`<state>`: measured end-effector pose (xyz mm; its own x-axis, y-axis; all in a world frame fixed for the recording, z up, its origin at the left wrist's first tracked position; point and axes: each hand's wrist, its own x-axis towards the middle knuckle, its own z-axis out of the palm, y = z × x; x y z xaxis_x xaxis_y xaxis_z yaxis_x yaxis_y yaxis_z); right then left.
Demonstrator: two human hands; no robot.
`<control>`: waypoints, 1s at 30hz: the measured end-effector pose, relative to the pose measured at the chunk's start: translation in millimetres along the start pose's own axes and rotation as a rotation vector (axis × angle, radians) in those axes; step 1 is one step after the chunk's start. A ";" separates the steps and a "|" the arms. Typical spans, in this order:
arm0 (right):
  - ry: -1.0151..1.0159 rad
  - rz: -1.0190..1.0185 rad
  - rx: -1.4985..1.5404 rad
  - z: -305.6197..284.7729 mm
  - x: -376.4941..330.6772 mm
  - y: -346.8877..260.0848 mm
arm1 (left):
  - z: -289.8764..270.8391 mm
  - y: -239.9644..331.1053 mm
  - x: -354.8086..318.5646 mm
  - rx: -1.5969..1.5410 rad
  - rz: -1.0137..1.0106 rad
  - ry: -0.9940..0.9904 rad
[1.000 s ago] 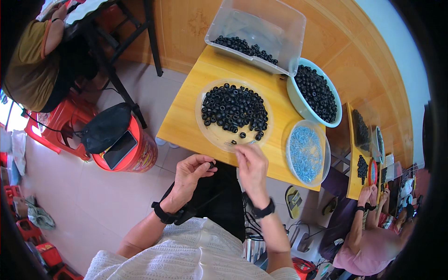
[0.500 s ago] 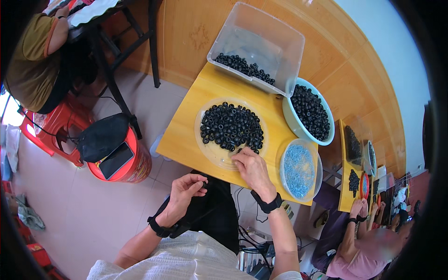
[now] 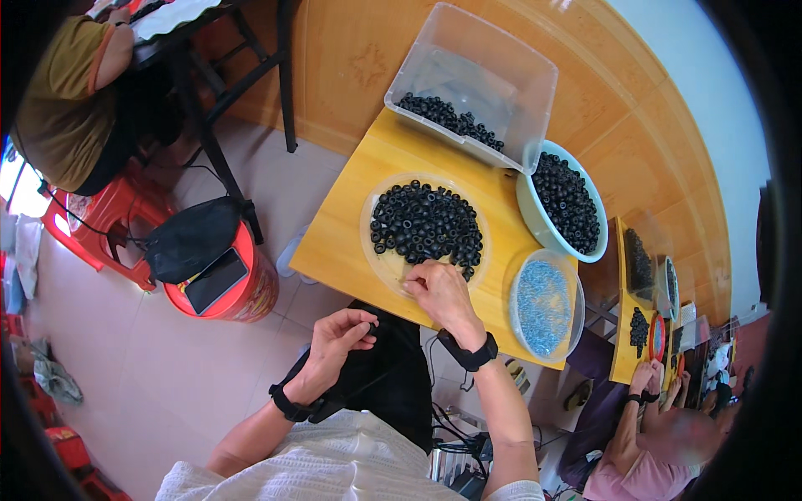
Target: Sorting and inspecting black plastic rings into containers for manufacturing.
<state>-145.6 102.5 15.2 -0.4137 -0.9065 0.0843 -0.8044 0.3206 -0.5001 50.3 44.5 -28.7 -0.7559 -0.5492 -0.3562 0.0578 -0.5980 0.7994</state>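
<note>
black ring-shaped beads [image 3: 428,221] heaped loose on clear round plate [image 3: 381,264]; small black piece [image 3: 373,329] pinched in left hand [image 3: 336,341]

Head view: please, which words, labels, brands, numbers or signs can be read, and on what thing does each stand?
No text can be read clearly.
Red bucket: printing on its side, too small and blurred to read.
Phone: dark screen, no text visible.
Black rings: no lettering visible.

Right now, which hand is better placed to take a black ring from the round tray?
Probably the right hand: it is over the near part of the round tray, beside the black rings. The left hand is off the table, pinching a small black piece.
</note>
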 end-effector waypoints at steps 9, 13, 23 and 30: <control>0.003 0.061 0.400 1.1 -29.8 -18.8 | 1.6 4.3 -0.1 -0.090 -0.027 -0.071; -0.151 0.047 0.661 8.3 -51.2 -31.9 | -0.8 7.3 1.5 -0.153 -0.151 -0.196; 0.071 0.092 0.743 19.0 -65.1 -40.8 | -4.4 7.4 5.5 -0.122 -0.256 -0.257; 0.167 -0.073 0.489 24.1 -75.1 -41.4 | 0.0 8.8 2.9 -0.110 -0.232 -0.180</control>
<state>-70.9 150.7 8.8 -0.4583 -0.8528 0.2504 -0.5571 0.0561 -0.8285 48.6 37.6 -22.7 -0.8597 -0.2845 -0.4243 -0.0673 -0.7603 0.6461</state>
